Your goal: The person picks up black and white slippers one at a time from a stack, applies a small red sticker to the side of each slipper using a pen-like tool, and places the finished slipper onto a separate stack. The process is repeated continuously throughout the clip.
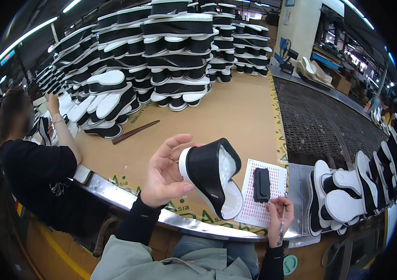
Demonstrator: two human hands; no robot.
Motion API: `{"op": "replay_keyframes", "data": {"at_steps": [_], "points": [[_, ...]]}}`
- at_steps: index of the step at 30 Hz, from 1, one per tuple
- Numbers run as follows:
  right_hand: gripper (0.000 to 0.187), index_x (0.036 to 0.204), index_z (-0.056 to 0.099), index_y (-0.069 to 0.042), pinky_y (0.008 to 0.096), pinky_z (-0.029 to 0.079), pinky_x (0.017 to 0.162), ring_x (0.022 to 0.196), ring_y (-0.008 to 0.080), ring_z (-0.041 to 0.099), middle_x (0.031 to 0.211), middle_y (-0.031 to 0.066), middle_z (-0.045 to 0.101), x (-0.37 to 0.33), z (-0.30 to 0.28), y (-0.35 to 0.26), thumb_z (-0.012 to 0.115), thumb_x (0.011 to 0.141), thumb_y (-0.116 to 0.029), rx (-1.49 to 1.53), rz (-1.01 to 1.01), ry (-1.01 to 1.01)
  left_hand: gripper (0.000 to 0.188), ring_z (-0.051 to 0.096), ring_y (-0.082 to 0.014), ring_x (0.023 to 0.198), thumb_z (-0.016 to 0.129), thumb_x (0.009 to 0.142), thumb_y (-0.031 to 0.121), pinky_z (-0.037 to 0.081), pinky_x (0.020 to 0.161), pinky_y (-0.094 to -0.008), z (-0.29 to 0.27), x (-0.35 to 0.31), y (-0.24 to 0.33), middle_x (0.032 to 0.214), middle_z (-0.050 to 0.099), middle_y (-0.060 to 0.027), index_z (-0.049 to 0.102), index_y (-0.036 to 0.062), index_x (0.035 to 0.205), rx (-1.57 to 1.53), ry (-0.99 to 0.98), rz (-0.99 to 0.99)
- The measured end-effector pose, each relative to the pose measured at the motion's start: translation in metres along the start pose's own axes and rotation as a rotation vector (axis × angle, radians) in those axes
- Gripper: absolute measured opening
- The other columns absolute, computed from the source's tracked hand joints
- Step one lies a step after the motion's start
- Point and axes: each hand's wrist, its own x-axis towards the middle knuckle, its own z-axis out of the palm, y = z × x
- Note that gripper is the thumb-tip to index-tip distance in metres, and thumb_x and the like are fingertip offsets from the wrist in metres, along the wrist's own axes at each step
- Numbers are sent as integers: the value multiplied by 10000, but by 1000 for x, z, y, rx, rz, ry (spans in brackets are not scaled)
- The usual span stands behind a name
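My left hand point(158, 181) is closed around the white-edged heel end of a black and white wedge shoe sole point(204, 167). The sole is tilted above the table, its pale inner side facing right. Low on the right, my right hand point(278, 219) pinches a slim metal tool point(281, 229) that looks like tweezers; its tip is too small to make out. Close by that hand lies a white sheet point(246, 207) with rows of small red marks, likely labels. On the sheet rests a black oblong block point(262, 185).
Tall stacks of soles point(177, 60) stand at the back of the tan-covered table point(198, 121). A dark red strip point(135, 132) lies left of centre. More soles point(343, 200) crowd the right, beside a dark mesh conveyor point(320, 121). A co-worker point(40, 163) sits at left.
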Motion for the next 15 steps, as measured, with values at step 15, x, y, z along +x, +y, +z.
{"op": "replay_keyframes", "data": {"at_steps": [15], "points": [[208,1043,566,-5,230,485,762,827,85,590,956,45,639,6,7,-9,631,855,54,51,-44,-24,615,550,-202,1089,589,845,-112,460,958,-337,-95,-11,-19,1231,526,-112,339,43,1385,270,686,413]]}}
